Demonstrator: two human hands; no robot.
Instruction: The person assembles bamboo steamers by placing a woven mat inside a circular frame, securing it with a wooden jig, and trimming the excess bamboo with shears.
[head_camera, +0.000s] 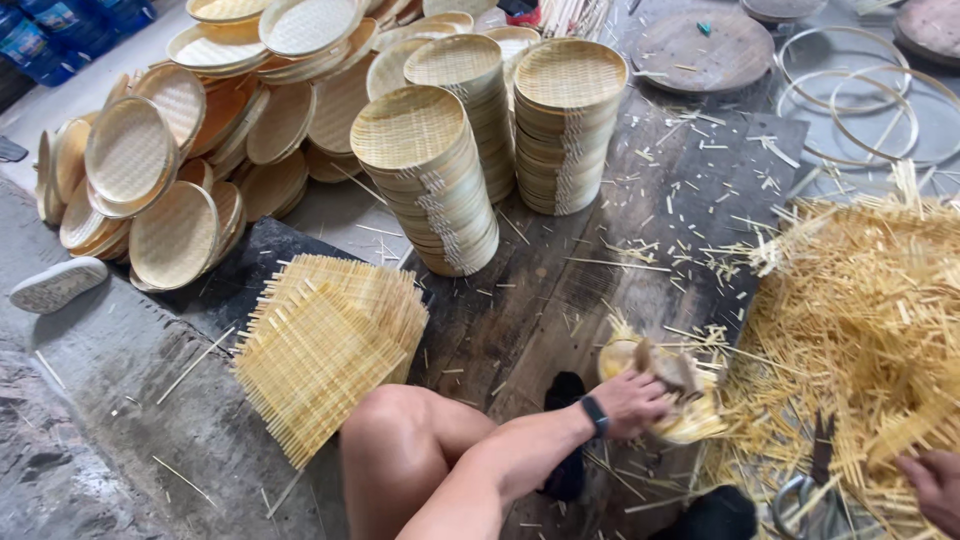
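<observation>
Low on the dark plank floor, near its right-hand edge where the offcuts lie thickest, the left hand (628, 402) presses down on a small round pale-yellow woven bamboo tray (660, 395) with ragged strip ends sticking out past its rim. The fingers of that hand are curled over the tray's top and closed on it, along with a brownish scrap whose nature is hard to tell. A black band (595, 415) sits on the wrist. The right hand (932, 487) shows only partly at the lower right corner of the view, resting in the big heap of straw-coloured bamboo trimmings (860, 320); whether its fingers grip anything cannot be told. Metal shears with dark handles (815, 480) lie just beside it, half buried in the trimmings.

Judging by the loose ends, the tray wants holding flat and firm, turned a little at a time, so the edge stays even and the weave is not crushed; a steady grip close to the rim seems best.

Further up the floor stand two tall stacks of finished round bamboo trays (430, 180), and a pile of square woven bamboo mats (325, 345) lies left of the bare knee (395, 430).
</observation>
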